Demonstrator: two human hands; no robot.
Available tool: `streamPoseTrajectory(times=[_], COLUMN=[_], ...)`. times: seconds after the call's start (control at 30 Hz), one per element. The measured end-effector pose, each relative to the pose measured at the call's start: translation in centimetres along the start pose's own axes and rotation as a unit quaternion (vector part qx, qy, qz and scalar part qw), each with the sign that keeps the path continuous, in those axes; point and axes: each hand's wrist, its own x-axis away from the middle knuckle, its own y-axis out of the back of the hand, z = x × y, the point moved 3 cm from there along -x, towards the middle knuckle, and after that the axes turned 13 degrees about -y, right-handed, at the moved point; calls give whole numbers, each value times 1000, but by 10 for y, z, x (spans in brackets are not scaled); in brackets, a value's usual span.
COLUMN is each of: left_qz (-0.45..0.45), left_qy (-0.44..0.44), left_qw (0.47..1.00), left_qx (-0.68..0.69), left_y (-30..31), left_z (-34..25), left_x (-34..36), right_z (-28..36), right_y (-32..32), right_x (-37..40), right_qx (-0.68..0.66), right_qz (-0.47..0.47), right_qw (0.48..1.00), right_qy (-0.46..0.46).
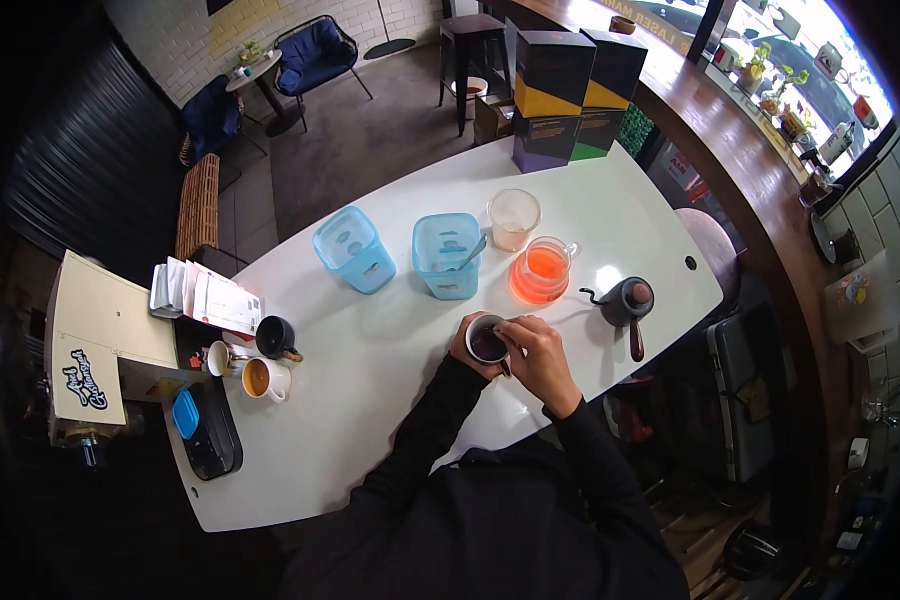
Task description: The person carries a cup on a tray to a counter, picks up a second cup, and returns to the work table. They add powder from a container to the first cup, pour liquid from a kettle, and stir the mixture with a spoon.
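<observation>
My left hand is wrapped round a cup of dark liquid, near the table's front edge. Over the cup's right rim, my right hand has its fingers pinched together; what they hold, if anything, is too small to make out. Just beyond the hands stands a glass server of orange-red liquid. Behind it is a clear plastic cup with a little in the bottom. To their left, a blue tub has a spoon leaning in it, and a second blue tub is farther left.
A black gooseneck kettle with a wooden handle stands at the right. Dark boxes are stacked at the table's far end. On the left are a white mug of brown drink, a black mug and a black tray.
</observation>
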Motion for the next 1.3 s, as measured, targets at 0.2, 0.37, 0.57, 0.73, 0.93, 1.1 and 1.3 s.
streamPoseTrajectory(times=[0.2, 0.37, 0.57, 0.73, 0.93, 1.1, 1.3], left_qz=[3, 6, 11, 23, 46, 72, 49], left_qy=[11, -4, 0, 4, -31, -38, -12], left_qw=[1000, 1000, 1000, 1000, 998, 996, 998], left_qx=[25, 5, 12, -3, -31, -24, 24], left_y=[1, -1, -1, 0, -1, 0, 0], left_z=[5, 7, 7, 7, 7, 5, 4], left_x=[2, 4, 5, 3, 5, 2, 3], right_z=[8, 7, -3, 3, 2, -2, 0], right_y=[4, 11, -3, 3, 13, 4, 6], right_x=[3, 0, -5, 0, -3, -9, -3], right_qx=[-14, 58, -38, -23, 50, -7, -5], right_qz=[74, 56, -3, 70, 80, 10, 106], right_qw=[997, 996, 999, 997, 996, 1000, 994], right_qy=[25, 25, -15, -4, -3, -1, 7])
